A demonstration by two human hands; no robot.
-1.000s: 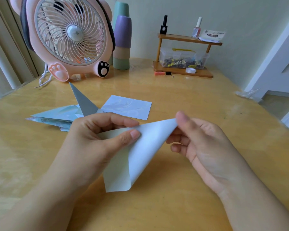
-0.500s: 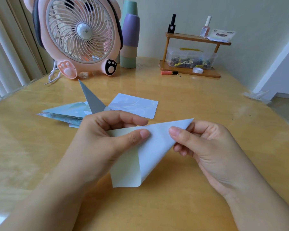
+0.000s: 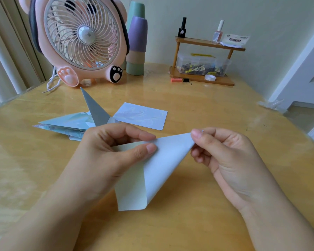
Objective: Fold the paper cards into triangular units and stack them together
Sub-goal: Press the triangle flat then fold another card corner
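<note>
Wooden table (image 3: pixel 198 109) fills the frame. At centre, the left hand (image 3: pixel 105 156) pinches a half-folded paper card (image 3: pixel 163 163) above it, the right hand (image 3: pixel 223 156) pinching its upper corner. Folded units (image 3: pixel 69 124) and a flat card (image 3: pixel 143 115) lie behind, centre left.

Glossy wooden tabletop (image 3: pixel 198 109) — pink fan (image 3: pixel 80 40) at far left; stacked cups (image 3: pixel 136 49) beside it; small wooden shelf (image 3: pixel 203 77) far right; flat card (image 3: pixel 143 115) and folded paper units (image 3: pixel 69 124) mid-left.
</note>
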